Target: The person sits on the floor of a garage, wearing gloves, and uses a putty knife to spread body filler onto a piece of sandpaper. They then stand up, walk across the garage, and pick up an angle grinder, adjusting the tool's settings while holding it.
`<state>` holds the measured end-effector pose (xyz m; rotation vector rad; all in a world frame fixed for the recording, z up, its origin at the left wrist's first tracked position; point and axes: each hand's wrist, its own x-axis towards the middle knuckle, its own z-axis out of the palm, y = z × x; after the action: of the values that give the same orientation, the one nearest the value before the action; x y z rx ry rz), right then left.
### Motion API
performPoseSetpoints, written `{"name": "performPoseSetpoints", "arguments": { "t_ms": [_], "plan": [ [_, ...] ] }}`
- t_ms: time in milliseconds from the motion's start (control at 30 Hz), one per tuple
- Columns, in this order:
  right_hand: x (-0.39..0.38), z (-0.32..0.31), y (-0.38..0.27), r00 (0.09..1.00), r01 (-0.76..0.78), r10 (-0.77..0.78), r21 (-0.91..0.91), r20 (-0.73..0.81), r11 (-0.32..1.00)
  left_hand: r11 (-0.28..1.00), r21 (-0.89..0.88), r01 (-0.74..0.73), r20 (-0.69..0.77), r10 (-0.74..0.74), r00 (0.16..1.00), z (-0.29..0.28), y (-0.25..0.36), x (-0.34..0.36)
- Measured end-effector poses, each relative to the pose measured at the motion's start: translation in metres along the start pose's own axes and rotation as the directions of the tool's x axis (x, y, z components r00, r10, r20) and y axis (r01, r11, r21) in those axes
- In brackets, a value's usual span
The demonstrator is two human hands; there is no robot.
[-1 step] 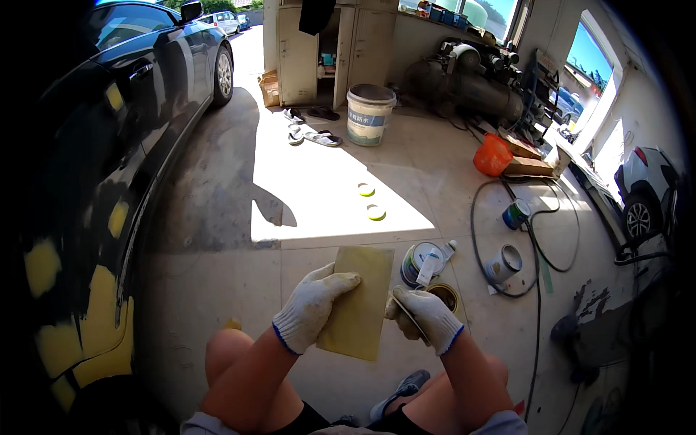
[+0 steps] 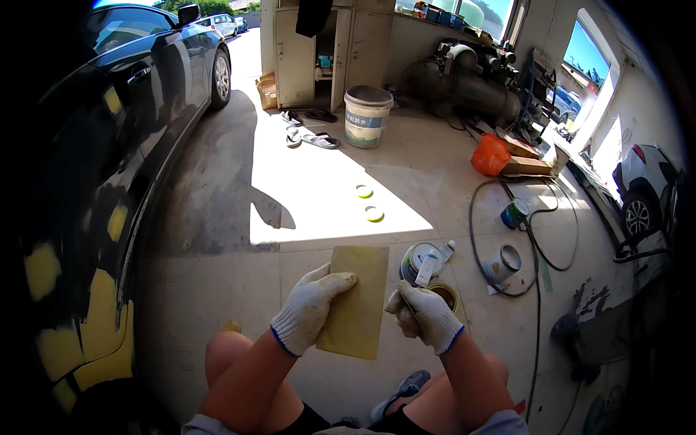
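Note:
Both hands wear white knit work gloves with blue cuffs. My left hand (image 2: 308, 304) grips a flat, rectangular, yellowish board (image 2: 359, 301) by its left edge, thumb on top. Just right of the board, my right hand (image 2: 428, 312) is closed round a thin flat scraper (image 2: 408, 306), seen nearly edge-on; its grip end is hidden by the fingers. The scraper and board look apart. Beyond my right hand are an opened round tin (image 2: 444, 293) and a white-lidded can (image 2: 419, 262) with a white tube lying on it.
A dark car (image 2: 130, 94) with yellow filler patches (image 2: 101, 315) stands close on the left. Cans (image 2: 502, 263), a looped black hose (image 2: 473, 217) and an orange container (image 2: 491, 154) lie right. Ahead are two small lids (image 2: 374, 214), slippers (image 2: 319, 140) and a bucket (image 2: 366, 119).
My right hand has turned slightly, so less of the scraper shows. The board stays in my left hand, almost unmoved.

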<state>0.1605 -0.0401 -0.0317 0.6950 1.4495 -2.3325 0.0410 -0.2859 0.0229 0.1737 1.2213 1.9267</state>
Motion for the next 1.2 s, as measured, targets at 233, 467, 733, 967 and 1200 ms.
{"name": "performPoseSetpoints", "arguments": {
  "t_ms": [233,467,733,967,1200],
  "plan": [
    [0.004,0.034,0.003,0.727,0.653,-0.601,0.067,-0.332,0.754,0.956,-0.293,-0.013,-0.233,-0.058,0.971,0.01,-0.037,0.006],
    [-0.008,0.061,0.015,0.03,0.589,-0.937,-0.763,0.349,-0.265,0.836,-0.548,-0.012,-0.258,-0.155,0.954,0.008,-0.058,0.024],
    [0.029,0.032,0.018,0.333,0.29,-0.893,-0.934,0.304,-0.21,0.899,-0.431,0.076,-0.173,-0.165,0.971,0.01,-0.043,0.011],
    [0.011,0.059,0.019,0.186,0.382,-0.901,-0.874,0.392,-0.301,0.891,-0.444,0.091,-0.145,-0.172,0.974,0.001,-0.052,0.017],
    [0.017,0.03,0.011,0.543,0.587,-0.793,-0.551,-0.276,0.594,0.926,-0.123,-0.356,-0.218,0.325,0.92,0.002,-0.023,0.004]
  ]
}}
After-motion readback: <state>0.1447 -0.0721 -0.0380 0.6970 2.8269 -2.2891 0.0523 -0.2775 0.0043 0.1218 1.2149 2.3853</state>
